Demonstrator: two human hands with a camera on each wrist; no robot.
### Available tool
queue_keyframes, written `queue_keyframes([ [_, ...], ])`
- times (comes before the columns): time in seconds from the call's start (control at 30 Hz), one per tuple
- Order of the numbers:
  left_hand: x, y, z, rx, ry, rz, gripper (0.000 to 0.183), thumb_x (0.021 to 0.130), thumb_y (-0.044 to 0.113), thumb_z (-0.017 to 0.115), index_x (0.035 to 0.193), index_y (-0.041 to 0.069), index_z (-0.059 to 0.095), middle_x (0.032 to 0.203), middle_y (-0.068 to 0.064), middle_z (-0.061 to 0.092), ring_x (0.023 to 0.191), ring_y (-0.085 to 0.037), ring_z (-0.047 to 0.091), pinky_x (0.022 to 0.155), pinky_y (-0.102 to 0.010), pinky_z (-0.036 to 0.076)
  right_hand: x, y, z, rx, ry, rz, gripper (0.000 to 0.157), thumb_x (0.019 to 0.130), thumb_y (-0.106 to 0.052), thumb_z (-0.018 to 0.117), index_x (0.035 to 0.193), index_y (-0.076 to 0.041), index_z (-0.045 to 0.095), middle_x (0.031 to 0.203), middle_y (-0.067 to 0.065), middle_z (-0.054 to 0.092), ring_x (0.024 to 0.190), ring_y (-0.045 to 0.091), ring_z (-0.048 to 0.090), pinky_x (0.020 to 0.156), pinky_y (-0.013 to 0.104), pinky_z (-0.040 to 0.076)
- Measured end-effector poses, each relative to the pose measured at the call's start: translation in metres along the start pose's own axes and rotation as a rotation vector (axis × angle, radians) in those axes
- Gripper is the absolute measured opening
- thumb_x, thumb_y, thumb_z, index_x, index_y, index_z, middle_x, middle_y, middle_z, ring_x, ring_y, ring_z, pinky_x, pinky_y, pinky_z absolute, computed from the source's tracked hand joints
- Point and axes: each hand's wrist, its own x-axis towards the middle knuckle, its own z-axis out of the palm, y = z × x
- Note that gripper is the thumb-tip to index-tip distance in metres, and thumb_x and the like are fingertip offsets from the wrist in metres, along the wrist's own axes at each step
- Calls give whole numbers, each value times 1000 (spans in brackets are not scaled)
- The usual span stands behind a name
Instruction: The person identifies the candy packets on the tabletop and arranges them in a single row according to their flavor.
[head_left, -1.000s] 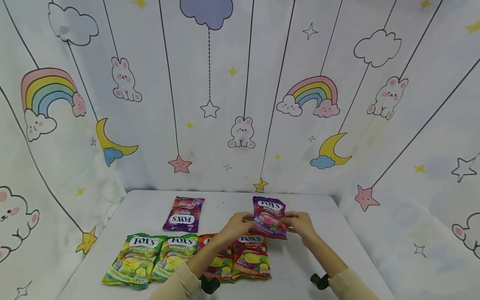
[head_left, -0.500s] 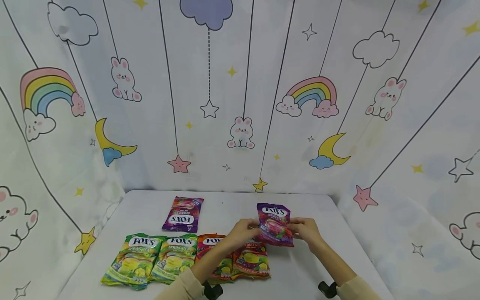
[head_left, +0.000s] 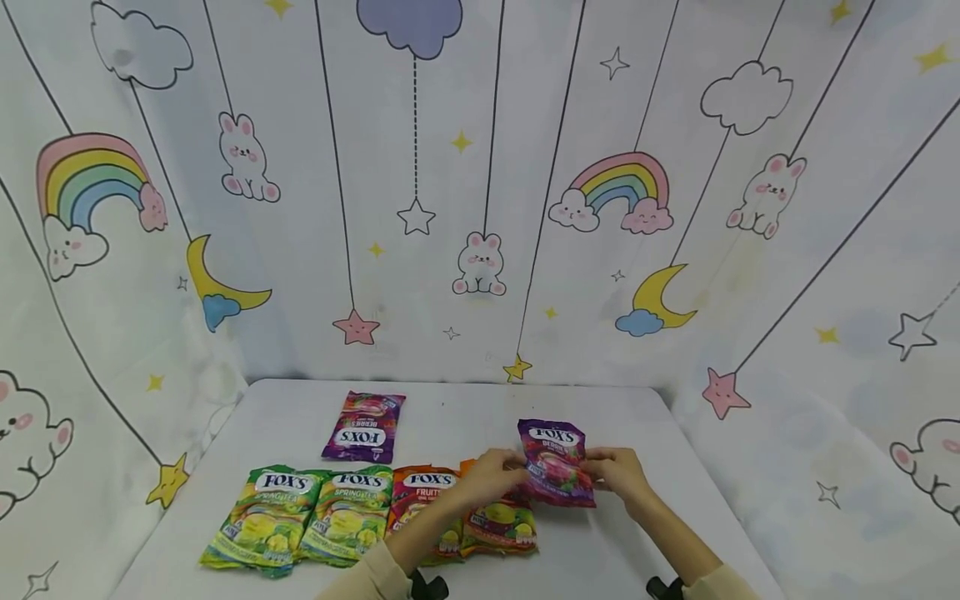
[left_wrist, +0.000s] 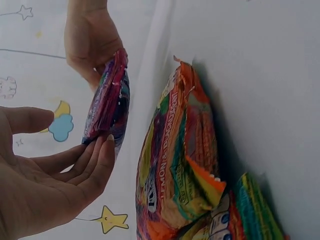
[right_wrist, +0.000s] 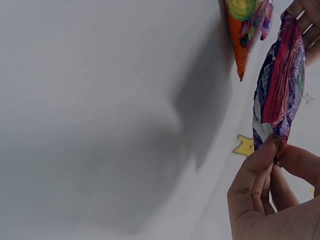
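Note:
A purple FOX'S Berries candy bag (head_left: 557, 467) is held above the table, label facing me, between both hands. My right hand (head_left: 621, 477) pinches its right edge between thumb and fingers, as the right wrist view shows. At the left edge, my left hand (head_left: 491, 483) touches the bag with extended fingers; in the left wrist view its thumb (left_wrist: 32, 120) stands apart from the bag. Just left of and below it lies an orange-red FOX'S Fruits bag (head_left: 501, 527), partly covered by the left hand. Another Fruits bag (head_left: 427, 482) lies beside that, partly behind the left forearm.
Two green FOX'S Spring Tea bags, the outer one (head_left: 262, 521) and the inner one (head_left: 347, 512), continue the row leftward. A second purple Berries bag (head_left: 365, 427) lies upside down behind them. The white table (head_left: 675, 533) backs onto a printed cloth (head_left: 420, 275).
Both hands have brought the purple bag down and slightly right, toward the right end of the front row. The other bags have stayed in place.

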Motion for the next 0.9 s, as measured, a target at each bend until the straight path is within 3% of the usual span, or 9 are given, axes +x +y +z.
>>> queue_keyframes([
  [0.2,-3,0,9,2,-7,-11,40,101,23,66,130,-4,67,114,-6,71,98,-19,67,83,-36,59,-5,9,-3,-24,1,9,31,92,-11,75,116,8,74,106,15,76,86,22,72,76,41,63],
  [0.47,-3,-9,17,-59,-43,-33,43,101,24,65,134,-4,65,116,-7,69,92,-24,71,84,-42,61,-9,18,-4,-29,2,24,29,91,-11,76,114,7,76,106,15,76,87,21,72,74,38,63],
  [0.9,-8,-11,26,21,-70,-60,40,99,24,67,130,-2,70,114,-3,72,96,-15,67,88,-38,58,-16,29,-3,-47,9,40,27,89,-7,76,112,8,76,102,15,77,83,23,73,72,40,63],
])
